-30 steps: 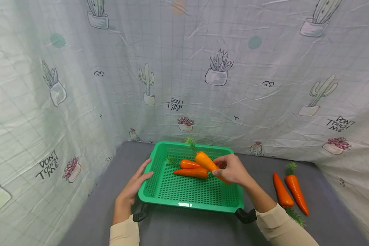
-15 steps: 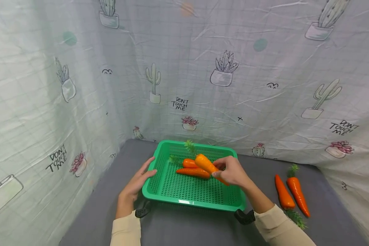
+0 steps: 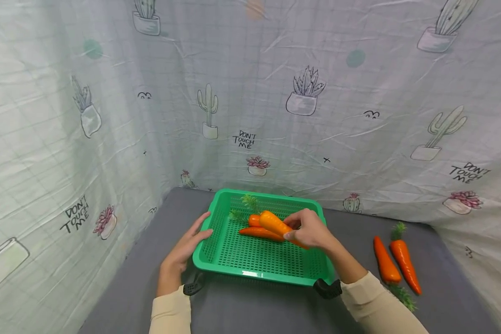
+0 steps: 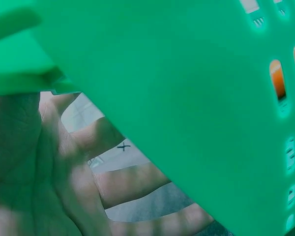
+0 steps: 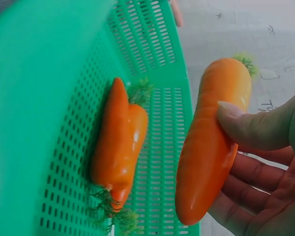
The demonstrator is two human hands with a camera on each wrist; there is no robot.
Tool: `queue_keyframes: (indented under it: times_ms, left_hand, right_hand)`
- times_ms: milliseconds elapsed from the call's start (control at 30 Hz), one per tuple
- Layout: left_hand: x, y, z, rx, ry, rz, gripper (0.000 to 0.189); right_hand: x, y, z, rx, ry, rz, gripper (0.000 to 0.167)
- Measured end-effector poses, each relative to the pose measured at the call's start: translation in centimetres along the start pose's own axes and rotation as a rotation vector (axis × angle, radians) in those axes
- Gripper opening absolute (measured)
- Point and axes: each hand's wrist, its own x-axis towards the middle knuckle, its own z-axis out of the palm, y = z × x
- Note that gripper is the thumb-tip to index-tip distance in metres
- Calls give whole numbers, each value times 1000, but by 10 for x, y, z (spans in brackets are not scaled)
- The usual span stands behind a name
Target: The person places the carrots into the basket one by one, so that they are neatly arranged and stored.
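One glossy orange tapered carrot [image 3: 274,223] pinched in right hand [image 3: 311,228] over 2 o'clock of green perforated plastic basket [image 3: 229,271]; left hand [image 3: 185,248] spread at 9 o'clock. Apparently mid-placement; next, probably lower and loosen.

The person's bare left hand [image 3: 185,246] is holding its fingers [image 4: 132,184] spread and seemingly straight, with the tips partly hidden. To its right, the bare right hand [image 3: 313,229] is pinching, its thumb [image 5: 260,128] pressing opposite the curled fingers [image 5: 255,172]. Behind the hands, both arms [image 3: 346,265] are wearing cream cloth sleeves [image 3: 377,304].
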Motion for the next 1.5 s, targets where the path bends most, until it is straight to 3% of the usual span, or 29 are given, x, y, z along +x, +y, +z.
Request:
queue_keyframes:
  times_ms: [233,1000,1267,1500]
  left_hand:
    - [1,2,1,17,-3,32,67]
    - [2,3,-2,20,-8,28,66]
    - [2,2,-3,9,-9,14,66]
    - [-2,-3,0,-6,-10,11,67]
  right_hand:
    - [4,-1,-6,-9,-6,-6,29]
    - [24,-1,0,-53,-82,-58,30]
    - [42,-4,5,-134,-173,-111,32]
    - [52,-5,15,-163,-261,-79,33]
